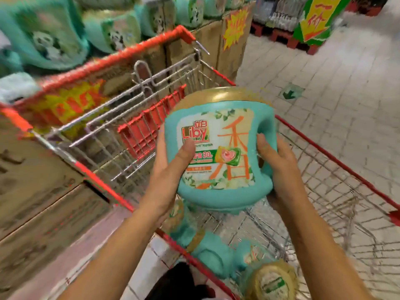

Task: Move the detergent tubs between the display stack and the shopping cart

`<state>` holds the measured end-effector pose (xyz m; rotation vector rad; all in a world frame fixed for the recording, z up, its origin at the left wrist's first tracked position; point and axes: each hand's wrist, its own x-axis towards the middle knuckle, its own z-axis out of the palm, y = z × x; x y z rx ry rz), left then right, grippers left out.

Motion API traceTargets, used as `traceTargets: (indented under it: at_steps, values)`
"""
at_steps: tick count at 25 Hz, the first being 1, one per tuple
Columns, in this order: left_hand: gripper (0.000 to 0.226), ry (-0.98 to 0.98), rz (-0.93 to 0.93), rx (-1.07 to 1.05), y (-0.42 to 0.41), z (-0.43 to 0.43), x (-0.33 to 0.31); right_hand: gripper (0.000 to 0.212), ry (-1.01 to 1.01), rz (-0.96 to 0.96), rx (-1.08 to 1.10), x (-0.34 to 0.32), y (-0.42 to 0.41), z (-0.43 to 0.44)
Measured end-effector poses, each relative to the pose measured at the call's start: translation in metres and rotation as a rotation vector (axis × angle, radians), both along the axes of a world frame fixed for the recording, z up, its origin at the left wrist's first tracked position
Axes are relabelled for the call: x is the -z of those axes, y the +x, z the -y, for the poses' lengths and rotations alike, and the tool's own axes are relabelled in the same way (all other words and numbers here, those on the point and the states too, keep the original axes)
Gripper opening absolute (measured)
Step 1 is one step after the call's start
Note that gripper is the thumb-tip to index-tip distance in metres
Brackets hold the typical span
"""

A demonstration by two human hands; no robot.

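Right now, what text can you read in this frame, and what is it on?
"Liby", with "立白" above it: held tub label.
"香", big and orange: same label.
"30": the label's green band, likely; the rest is blurred.
Label fine print: unreadable.
Starburst sign, aisle sign, low yellow sign, cart tub lid: blurred, unreadable.

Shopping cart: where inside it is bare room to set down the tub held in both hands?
Bare wire floor lies on the right, between the held tub and the cart's right red rim. The near left corner is crowded: other tubs lie there.
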<state>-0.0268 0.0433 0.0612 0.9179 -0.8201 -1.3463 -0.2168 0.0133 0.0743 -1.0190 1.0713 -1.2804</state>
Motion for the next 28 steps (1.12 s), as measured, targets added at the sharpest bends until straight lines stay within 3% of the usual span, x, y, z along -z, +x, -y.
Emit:
traceTargets:
  at_steps: [2, 4, 8, 11, 17, 22, 25, 28]
  values:
    - [0.097, -0.034, 0.009, -0.146, 0.034, -0.033, -0.011, 0.031, -0.047, 0.028, -0.174, -0.012, 0.04, -0.004]
    - [0.092, -0.064, 0.029, -0.271, 0.07, -0.066, -0.023, 0.022, -0.112, 0.057, -0.331, -0.024, 0.082, -0.013]
    - [0.093, -0.1, 0.061, -0.507, 0.147, -0.146, -0.04, 0.027, -0.192, 0.065, -0.589, -0.041, 0.181, -0.053]
    - [0.09, -0.11, 0.082, -0.66, 0.203, -0.214, -0.042, 0.017, -0.206, 0.053, -0.723, -0.042, 0.26, -0.098]
    - [0.077, -0.111, 0.133, -0.833, 0.325, -0.35, -0.053, 0.016, -0.185, 0.115, -0.855, -0.038, 0.41, -0.212]
    - [0.093, -0.146, 0.221, -0.911, 0.42, -0.426, -0.09, 0.024, -0.285, 0.131, -0.888, -0.073, 0.516, -0.282]
    - [0.108, -0.156, 0.256, -0.959, 0.467, -0.452, -0.107, 0.038, -0.277, 0.182, -0.93, -0.093, 0.57, -0.303]
    - [0.124, -0.179, 0.334, -1.0, 0.52, -0.475, -0.126, 0.034, -0.332, 0.241, -0.984, -0.114, 0.633, -0.317]
